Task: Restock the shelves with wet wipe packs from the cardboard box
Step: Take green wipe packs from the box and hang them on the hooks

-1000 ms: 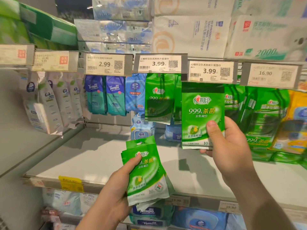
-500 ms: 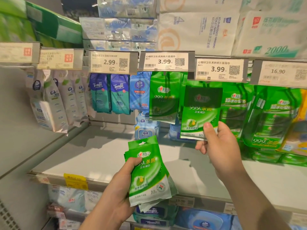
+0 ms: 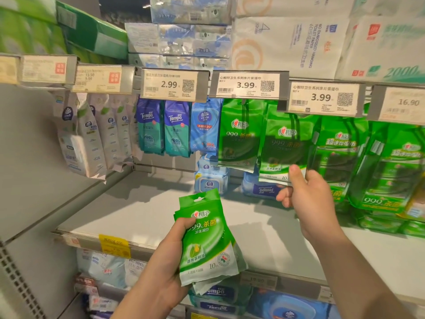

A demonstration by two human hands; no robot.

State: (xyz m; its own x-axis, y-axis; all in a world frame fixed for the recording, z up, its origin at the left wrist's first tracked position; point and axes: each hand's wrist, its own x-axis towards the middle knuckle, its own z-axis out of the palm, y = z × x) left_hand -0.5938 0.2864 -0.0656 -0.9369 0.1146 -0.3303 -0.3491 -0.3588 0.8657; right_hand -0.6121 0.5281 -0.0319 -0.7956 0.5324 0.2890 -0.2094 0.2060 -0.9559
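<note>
Our left hand (image 3: 165,268) gripped a stack of green wipe packs (image 3: 207,240) at lower center of frame, our right hand (image 3: 308,199) pinched one hanging green pack (image 3: 284,146) at center right, under the 3.99 price tag (image 3: 322,97), white shelf (image 3: 142,210) below w/ blue packs (image 3: 210,178).

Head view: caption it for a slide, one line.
Right hand pinches a green pack under the 3.99 tag; left hand holds more packs.
</note>
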